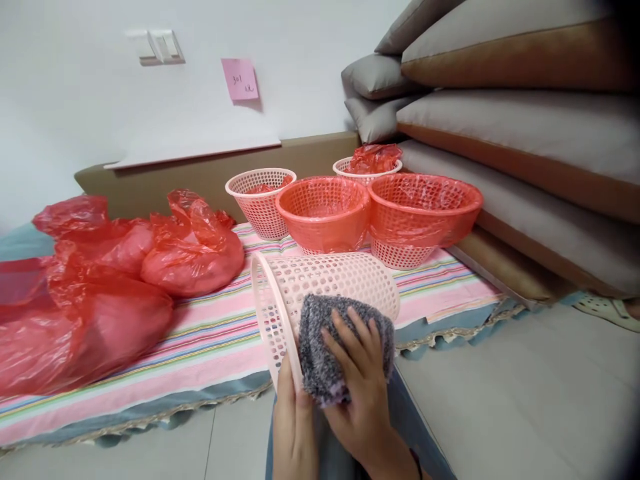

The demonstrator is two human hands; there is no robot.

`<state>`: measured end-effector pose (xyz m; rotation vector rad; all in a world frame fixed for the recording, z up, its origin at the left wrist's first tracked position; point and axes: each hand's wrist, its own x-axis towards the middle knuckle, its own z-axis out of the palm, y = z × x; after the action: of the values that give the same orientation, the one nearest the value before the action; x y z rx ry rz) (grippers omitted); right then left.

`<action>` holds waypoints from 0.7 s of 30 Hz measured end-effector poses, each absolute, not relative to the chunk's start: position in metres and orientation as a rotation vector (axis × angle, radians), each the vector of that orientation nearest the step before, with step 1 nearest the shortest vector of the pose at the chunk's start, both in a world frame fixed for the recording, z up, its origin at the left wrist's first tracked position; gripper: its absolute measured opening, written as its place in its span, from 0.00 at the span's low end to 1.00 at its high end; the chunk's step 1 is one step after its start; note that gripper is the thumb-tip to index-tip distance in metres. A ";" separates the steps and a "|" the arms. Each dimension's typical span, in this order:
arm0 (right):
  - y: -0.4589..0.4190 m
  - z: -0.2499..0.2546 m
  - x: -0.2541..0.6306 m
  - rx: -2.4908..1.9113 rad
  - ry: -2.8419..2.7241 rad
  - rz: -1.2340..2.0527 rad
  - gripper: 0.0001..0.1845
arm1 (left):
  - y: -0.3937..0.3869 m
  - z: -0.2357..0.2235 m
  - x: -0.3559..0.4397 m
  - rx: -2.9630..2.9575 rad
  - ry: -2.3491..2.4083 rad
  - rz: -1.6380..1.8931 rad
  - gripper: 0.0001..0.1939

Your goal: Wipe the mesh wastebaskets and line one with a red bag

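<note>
A pale pink perforated plastic basket (330,273) lies on its side in front of me, its wide rim toward the left. My left hand (294,413) grips that rim from below, the thumb outside and part of the fingers hidden. Against the basket's outer wall, my right hand (357,373) presses a grey fluffy cloth (320,333) with a lilac edge. The right fingers lie bent over the cloth.
Red plastic bags (195,260) bulge on the striped cloth (210,347) at left. Behind stand two red baskets (325,223) in clear film, plus pink baskets (257,207) with red plastic inside. Large grey-brown cushions (520,133) are stacked at right.
</note>
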<state>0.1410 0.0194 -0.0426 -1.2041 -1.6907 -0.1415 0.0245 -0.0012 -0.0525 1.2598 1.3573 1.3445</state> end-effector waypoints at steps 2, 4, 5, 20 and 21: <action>0.015 -0.038 0.142 -1.224 -1.790 -0.127 0.32 | 0.003 -0.046 0.023 1.268 1.347 1.375 0.33; 0.016 -0.028 0.152 -1.225 -1.922 -0.117 0.35 | 0.004 -0.043 0.022 1.205 1.304 1.378 0.32; 0.018 -0.023 0.159 -1.206 -1.991 -0.118 0.36 | 0.004 -0.044 0.022 1.167 1.287 1.373 0.32; 0.054 -0.048 0.179 -0.800 -2.031 -0.287 0.27 | 0.000 -0.063 0.008 1.127 1.304 1.351 0.37; 0.060 -0.045 0.175 -0.914 -1.950 -0.238 0.27 | 0.001 -0.063 0.009 1.108 1.295 1.352 0.38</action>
<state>0.1753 0.0602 -0.0452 -0.9143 -1.9502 -0.2384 0.0090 0.0010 -0.0627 1.1078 1.2947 1.3520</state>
